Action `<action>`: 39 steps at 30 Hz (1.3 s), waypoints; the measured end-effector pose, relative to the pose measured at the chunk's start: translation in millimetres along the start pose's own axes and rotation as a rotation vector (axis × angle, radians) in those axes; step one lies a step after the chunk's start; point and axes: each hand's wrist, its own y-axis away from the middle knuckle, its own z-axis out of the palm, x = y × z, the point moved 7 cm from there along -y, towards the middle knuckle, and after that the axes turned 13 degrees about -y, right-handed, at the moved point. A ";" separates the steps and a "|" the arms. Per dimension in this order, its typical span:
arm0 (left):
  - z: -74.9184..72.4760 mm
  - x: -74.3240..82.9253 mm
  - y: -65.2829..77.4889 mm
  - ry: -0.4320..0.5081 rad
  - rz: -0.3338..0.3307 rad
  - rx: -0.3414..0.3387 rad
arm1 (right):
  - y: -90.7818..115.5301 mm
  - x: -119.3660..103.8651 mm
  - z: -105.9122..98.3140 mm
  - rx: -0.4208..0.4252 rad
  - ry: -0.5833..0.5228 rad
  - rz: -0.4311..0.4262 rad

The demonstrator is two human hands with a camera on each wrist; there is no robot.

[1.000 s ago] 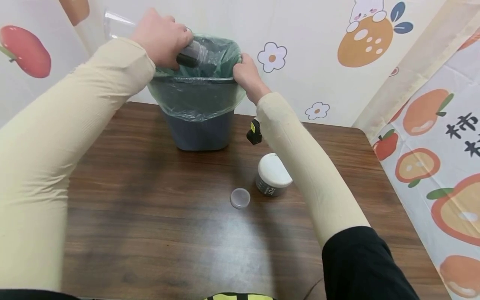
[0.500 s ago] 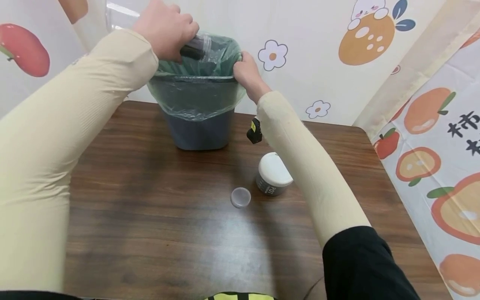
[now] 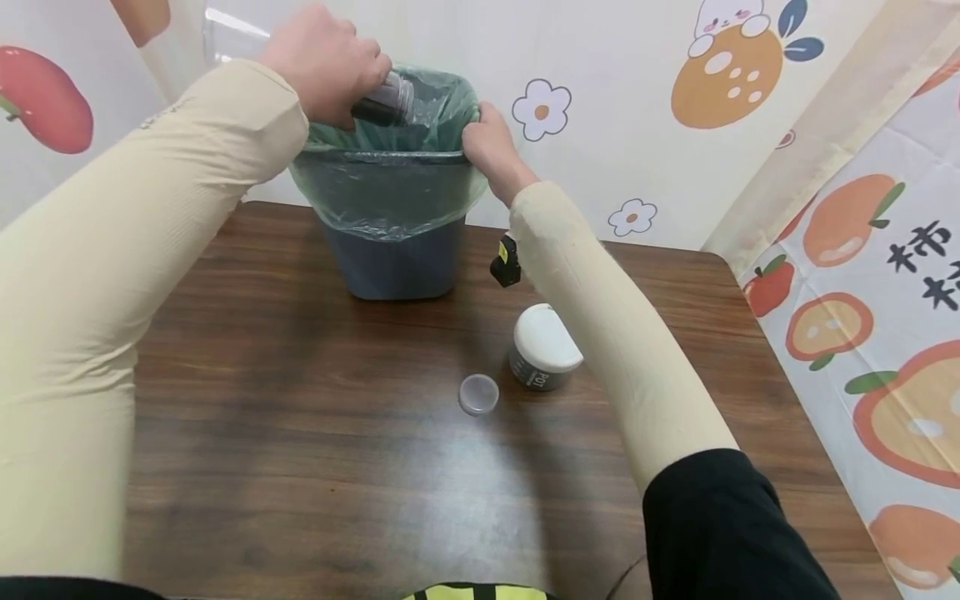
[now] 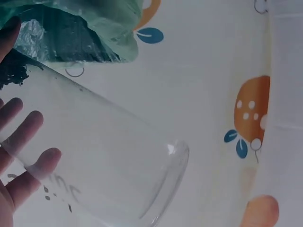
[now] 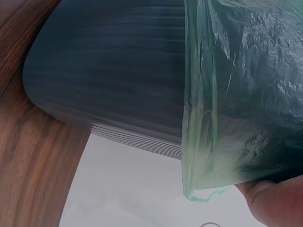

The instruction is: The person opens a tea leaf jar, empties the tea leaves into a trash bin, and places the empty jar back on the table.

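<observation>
My left hand point(image 3: 327, 68) grips a clear plastic bottle point(image 4: 109, 137), tilted with its mouth down over the opening of a dark blue-grey trash bin point(image 3: 397, 267). Dark stuff lies at the bottle's neck end, and the base points up to the left in the head view. A green plastic bag point(image 3: 386, 200) lines the bin and folds down over its outside. At the bin's right rim my right hand point(image 3: 497, 152) holds the rim and bag, its thumb point(image 5: 279, 201) showing in the right wrist view. The fingers behind the rim are hidden.
A small clear round cap point(image 3: 478, 394) lies on the brown wooden table point(image 3: 315, 467). Beside it, under the right forearm, stands a grey jar with a white lid point(image 3: 546, 340). A printed curtain point(image 3: 585, 50) hangs behind the bin.
My left hand has risen slightly with the bottle, which stays tilted over the bin. The right hand keeps its hold on the rim.
</observation>
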 end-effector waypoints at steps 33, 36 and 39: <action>-2.2 -0.1 0.9 0.017 -0.064 0.003 | 3.6 2.5 -4.2 -0.003 0.008 0.010; -2.1 -0.7 1.2 0.042 -0.063 0.004 | 3.7 2.3 -3.4 -0.009 0.002 0.007; -1.9 -0.6 0.1 0.045 -0.069 0.000 | 4.1 2.0 -3.8 -0.005 -0.002 0.001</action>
